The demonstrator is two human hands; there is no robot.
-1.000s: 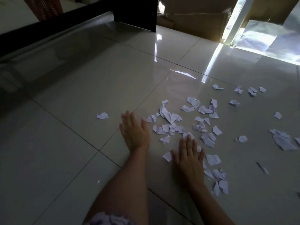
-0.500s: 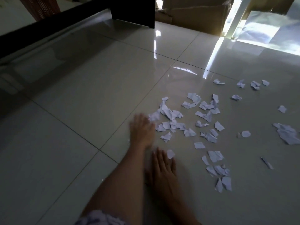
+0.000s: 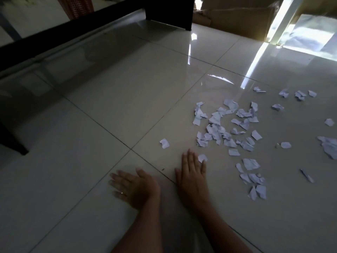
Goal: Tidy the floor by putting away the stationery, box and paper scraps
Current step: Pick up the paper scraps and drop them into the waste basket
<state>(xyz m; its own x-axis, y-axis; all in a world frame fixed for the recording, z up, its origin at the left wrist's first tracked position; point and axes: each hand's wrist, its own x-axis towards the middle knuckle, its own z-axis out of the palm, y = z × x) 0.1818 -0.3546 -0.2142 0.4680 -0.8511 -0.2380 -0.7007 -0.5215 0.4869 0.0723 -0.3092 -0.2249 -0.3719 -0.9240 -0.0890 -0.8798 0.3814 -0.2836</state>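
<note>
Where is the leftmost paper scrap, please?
In the head view, the leftmost scrap lies alone on the floor, left of the main pile and beyond the right hand.

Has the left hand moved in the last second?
Yes. The left hand has drawn back, crossing the grout line away from the paper scraps.

The pale square-tiled floor [image 3: 127, 92] is smooth and highly glossy, like glazed ceramic, and it mirrors the bright light and the dark furniture above it. Thin grout lines run matt between the tiles. The torn white paper scraps [image 3: 217, 130] are matt, many of them creased and crumpled. The brown cardboard box [image 3: 237, 21] at the far edge looks dull and slightly rough. The black furniture leg [image 3: 169, 11] has a flat, matt finish. A reddish-brown woven panel [image 3: 78, 6] shows a coarse, open mesh texture.
</note>
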